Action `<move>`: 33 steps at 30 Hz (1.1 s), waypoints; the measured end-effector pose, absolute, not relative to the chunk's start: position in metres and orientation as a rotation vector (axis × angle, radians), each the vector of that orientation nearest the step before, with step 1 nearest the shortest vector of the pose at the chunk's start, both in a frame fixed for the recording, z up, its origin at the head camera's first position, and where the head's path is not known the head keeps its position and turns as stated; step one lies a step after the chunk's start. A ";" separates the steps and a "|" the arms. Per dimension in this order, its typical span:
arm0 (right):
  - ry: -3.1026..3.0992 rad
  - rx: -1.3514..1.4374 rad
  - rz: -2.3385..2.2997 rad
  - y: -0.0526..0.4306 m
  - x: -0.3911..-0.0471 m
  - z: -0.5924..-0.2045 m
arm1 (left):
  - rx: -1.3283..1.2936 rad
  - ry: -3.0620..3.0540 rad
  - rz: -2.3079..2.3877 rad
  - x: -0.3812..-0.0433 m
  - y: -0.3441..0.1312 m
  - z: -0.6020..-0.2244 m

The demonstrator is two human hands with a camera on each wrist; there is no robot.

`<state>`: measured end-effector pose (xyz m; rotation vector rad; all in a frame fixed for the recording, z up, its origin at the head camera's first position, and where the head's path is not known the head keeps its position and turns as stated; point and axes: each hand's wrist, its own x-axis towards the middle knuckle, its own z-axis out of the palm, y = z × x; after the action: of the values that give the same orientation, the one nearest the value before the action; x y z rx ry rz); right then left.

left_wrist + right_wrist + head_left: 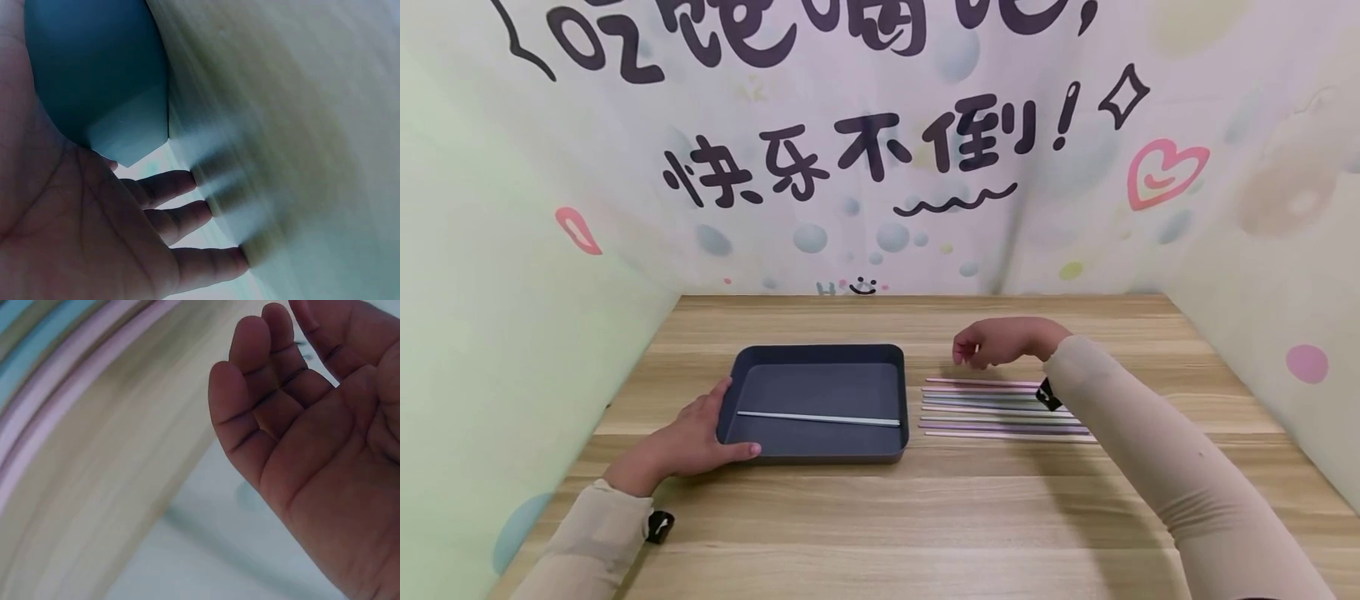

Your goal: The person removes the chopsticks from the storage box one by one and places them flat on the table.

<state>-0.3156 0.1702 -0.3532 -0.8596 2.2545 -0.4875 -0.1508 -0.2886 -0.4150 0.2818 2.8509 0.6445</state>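
A dark grey rectangular tray point(820, 458) sits on the table with a pale chopstick point(820, 418) lying lengthwise inside. My left hand point(700, 432) spans its near left corner, thumb along the front rim and fingers by the left wall. In the left wrist view, the tray's side point(100, 75) meets the palm, while straight fingers point(212, 267) reach the tabletop. To the right of the tray lie several pastel chopsticks point(977, 408) in near-parallel rows. Just beyond their far side hovers my right hand point(1000, 342), fingers loosely bent, holding nothing.
The wood-grain table point(850, 533) ends at a printed backdrop point(790, 258) behind, with pale walls at left and right. My right sleeve point(1150, 450) covers the right ends of some chopsticks.
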 end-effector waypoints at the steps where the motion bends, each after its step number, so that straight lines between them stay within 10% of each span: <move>1: 2.263 -0.877 -0.475 0.165 -0.314 -0.351 | 0.280 2.849 0.646 -0.151 -0.288 -0.415; 33: 2.243 -1.290 -0.498 0.012 -0.278 -0.356 | 0.283 2.856 0.647 -0.150 -0.288 -0.413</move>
<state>-0.2776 0.0118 -0.3559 -1.2898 2.2433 -0.4981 -0.1499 -0.2879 -0.4131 0.2832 2.8560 0.6475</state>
